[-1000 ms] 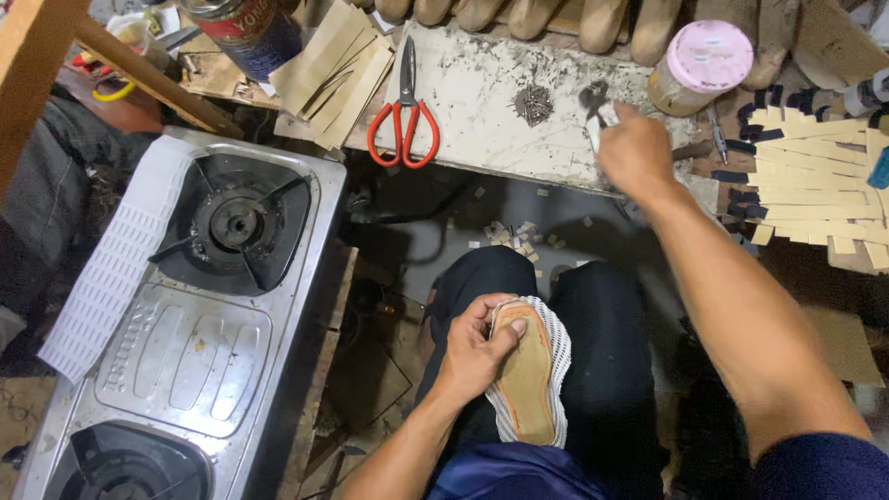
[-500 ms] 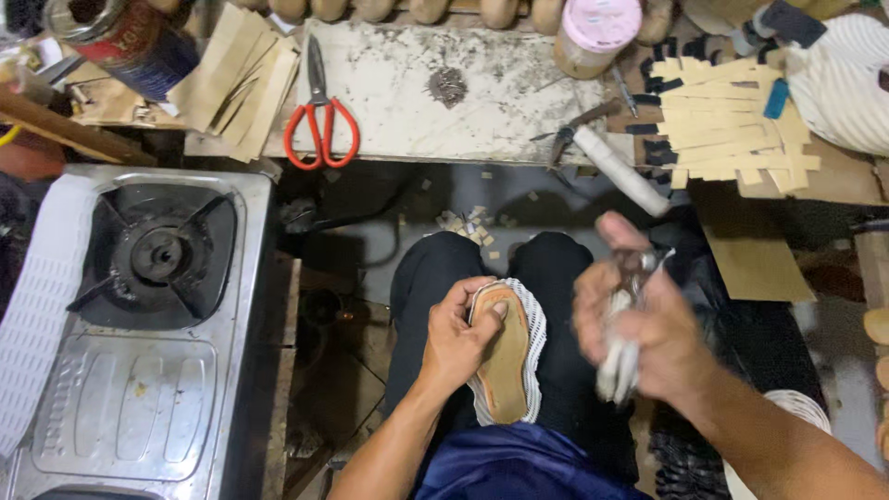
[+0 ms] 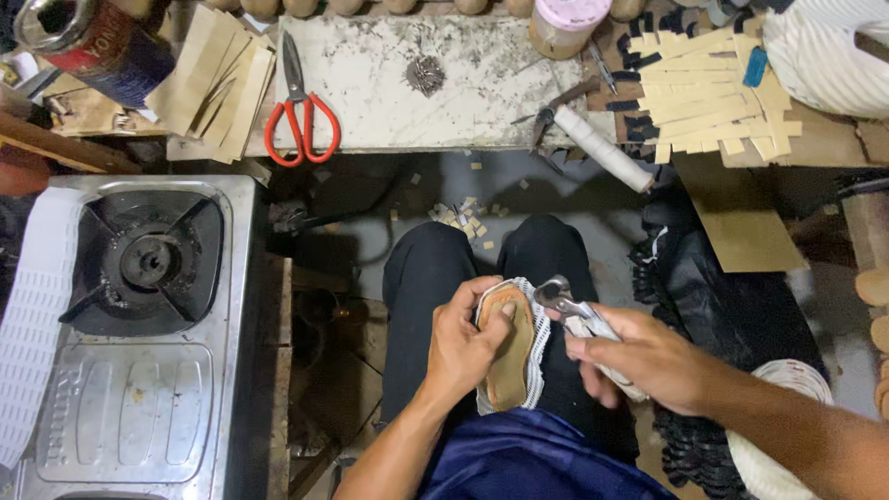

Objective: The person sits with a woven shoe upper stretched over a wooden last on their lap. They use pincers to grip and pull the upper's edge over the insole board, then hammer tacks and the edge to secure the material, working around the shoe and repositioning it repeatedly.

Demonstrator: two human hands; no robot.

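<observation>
Currently: left hand (image 3: 463, 343) closed round shoe sole (image 3: 507, 347) on lap, thumb pressing on top. Right hand (image 3: 648, 356) wrapped tight round pincers (image 3: 567, 306), jaws at sole's right edge, on white fabric (image 3: 535, 324). Risks: pincers slip off fabric, nip left thumb; overpull tears fabric; sole slides off knee.

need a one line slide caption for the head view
Left hand steadies a tan shoe sole on the lap while the right hand brings metal pincers to its edge.

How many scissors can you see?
1. The red-handled scissors lie on the pale work slab, left of a small pile of tacks. More could be hidden under the clutter.
</observation>
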